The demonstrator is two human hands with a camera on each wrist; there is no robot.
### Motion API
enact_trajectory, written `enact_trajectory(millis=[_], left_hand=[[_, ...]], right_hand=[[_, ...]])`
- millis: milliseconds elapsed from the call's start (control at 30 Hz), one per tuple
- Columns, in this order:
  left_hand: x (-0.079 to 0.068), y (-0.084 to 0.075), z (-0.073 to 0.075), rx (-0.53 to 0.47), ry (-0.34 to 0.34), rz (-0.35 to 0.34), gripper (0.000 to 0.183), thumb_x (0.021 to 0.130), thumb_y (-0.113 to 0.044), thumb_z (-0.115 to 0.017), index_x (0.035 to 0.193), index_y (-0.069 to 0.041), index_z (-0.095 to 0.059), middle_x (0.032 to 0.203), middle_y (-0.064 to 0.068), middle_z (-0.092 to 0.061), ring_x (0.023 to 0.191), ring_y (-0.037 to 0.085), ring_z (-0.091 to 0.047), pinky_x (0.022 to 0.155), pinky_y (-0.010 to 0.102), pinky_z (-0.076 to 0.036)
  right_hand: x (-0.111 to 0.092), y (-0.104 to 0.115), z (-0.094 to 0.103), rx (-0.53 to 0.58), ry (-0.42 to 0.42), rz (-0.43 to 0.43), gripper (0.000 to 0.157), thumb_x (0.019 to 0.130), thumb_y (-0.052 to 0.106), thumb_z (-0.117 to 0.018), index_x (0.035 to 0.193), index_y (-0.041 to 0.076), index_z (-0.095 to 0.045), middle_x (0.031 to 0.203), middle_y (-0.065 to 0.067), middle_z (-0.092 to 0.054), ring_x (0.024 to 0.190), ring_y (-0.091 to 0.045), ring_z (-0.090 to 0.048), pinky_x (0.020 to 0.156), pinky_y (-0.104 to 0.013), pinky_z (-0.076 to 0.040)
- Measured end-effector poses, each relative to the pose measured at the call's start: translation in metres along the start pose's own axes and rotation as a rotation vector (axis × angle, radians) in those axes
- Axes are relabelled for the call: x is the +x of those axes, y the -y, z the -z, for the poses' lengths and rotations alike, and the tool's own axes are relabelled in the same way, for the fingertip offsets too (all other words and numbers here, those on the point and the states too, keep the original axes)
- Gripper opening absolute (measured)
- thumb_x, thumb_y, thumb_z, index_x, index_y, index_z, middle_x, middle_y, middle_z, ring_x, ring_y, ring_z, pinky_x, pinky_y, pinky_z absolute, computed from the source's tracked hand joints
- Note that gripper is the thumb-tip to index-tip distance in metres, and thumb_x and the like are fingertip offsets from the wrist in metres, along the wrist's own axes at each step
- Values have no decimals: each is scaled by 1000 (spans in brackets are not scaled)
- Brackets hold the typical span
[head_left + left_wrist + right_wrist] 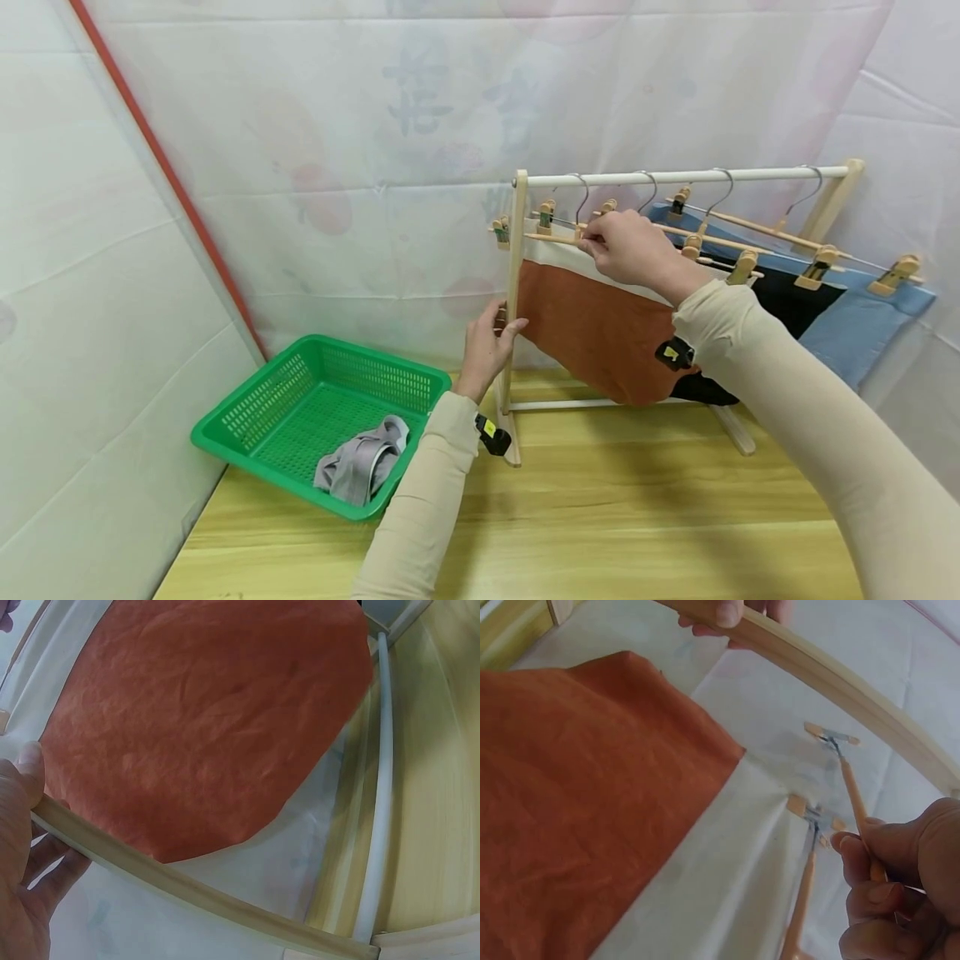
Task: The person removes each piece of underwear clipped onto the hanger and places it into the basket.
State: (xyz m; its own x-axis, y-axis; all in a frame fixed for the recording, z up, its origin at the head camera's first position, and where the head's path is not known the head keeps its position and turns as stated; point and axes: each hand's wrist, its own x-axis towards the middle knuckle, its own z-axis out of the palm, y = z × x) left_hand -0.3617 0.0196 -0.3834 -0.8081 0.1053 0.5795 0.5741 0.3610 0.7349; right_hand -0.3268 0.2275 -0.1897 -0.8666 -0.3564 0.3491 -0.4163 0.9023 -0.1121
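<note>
While a wooden clip hanger (855,784) is sitting below the rack's rail (765,175) near its left end, your right hand (633,250) is pinching its bar, probably for control near the hook. An orange-and-white garment (600,333) is hanging close by; whether it is on this hanger, I cannot tell. Apart from the right, your left hand (487,346) is gripping the upright post (516,275), likely steadying the frame. Farther left, a green basket (277,481) is holding a grey cloth (363,462), seemingly within easy reach.
</note>
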Motion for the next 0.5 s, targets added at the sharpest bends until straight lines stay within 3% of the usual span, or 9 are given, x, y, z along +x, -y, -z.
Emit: enact_trajectory(millis=[300, 500], left_hand=[[-3, 1, -1, -19, 19, 8, 38, 100, -31, -66, 129, -7, -63, 109, 12, -76, 100, 25, -74, 85, 39, -62], [-2, 2, 0, -9, 12, 19, 35, 99, -32, -66, 127, -12, -64, 109, 10, -76, 100, 23, -74, 86, 37, -62]], right_hand=[[0, -1, -8, -3, -8, 28, 26, 105, 19, -56, 99, 1, -74, 74, -11, -62, 55, -20, -51, 58, -34, -41], [-1, 2, -1, 7, 38, 21, 26, 105, 19, -54, 110, 1, -73, 92, -16, -71, 66, -22, -61, 64, -38, -50]])
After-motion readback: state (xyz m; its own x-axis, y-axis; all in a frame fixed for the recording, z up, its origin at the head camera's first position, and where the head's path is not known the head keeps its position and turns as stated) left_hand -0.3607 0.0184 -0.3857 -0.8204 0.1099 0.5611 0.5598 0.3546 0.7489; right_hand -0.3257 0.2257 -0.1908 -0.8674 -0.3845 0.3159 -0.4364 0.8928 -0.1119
